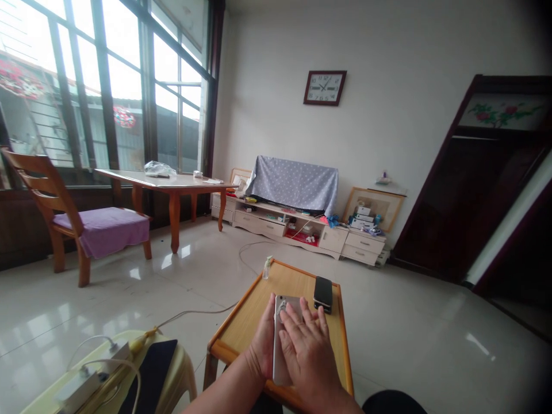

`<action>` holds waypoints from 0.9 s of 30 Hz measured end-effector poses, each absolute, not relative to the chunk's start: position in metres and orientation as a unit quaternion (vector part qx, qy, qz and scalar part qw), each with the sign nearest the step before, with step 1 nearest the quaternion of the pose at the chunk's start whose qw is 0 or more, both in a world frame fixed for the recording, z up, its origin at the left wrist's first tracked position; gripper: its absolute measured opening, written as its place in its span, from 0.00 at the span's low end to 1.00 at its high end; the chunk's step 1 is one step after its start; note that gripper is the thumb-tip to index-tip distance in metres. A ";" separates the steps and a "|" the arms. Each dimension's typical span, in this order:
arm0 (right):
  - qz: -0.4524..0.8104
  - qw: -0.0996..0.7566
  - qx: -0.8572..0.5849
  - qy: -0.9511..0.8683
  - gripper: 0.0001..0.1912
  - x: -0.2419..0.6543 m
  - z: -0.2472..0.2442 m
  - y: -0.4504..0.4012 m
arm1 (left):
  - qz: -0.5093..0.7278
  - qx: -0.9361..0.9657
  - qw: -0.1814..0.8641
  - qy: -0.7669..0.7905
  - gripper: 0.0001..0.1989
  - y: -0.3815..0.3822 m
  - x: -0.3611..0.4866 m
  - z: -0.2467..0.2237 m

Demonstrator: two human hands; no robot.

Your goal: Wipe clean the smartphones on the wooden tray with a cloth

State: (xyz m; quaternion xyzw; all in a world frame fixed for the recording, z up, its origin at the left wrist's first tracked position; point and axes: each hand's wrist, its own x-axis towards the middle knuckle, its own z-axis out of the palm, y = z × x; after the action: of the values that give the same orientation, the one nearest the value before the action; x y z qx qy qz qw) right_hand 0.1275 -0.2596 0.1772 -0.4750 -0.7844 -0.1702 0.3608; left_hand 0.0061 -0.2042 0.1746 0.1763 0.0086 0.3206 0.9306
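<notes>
My left hand [261, 339] grips a smartphone [279, 359] along its left edge, thumb pointing up. The phone's pale, metallic back faces me, with a camera lens near the top. A small silvery piece [282, 308], possibly a ring holder, sits on the upper back. Across that back lies my right hand [308, 345], fingers stretched out and slightly spread, the fingertips close to the silvery piece; whether they touch it I cannot tell. Under both hands is a small wooden table [241, 313]. On it are a dark case or wallet [323, 292] and a small clear pump bottle [267, 269].
At lower left a pale yellow plastic stool [183, 359] bears white power strips [80, 391], cables and a dark flat object [150, 374]. A cable [198, 311] crosses the floor. Further off stand a wooden chair [71, 213], a dining table [172, 181] and a low white cabinet [259, 224].
</notes>
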 end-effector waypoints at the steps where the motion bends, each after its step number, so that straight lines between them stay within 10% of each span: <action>1: -0.174 0.351 -0.486 -0.781 0.21 0.129 0.180 -0.257 | 0.307 0.180 0.934 0.004 0.42 -0.205 0.008 0.176; 27: -0.165 0.349 -0.535 -0.751 0.22 0.120 0.185 -0.261 | 0.312 0.232 0.921 -0.020 0.44 -0.205 0.008 0.179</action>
State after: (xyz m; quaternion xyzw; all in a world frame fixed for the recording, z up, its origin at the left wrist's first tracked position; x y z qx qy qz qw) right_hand 0.1203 -0.2610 0.1855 -0.5353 -0.7513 -0.1648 0.3490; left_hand 0.0083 -0.2053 0.1794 0.2317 -0.0197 0.3121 0.9212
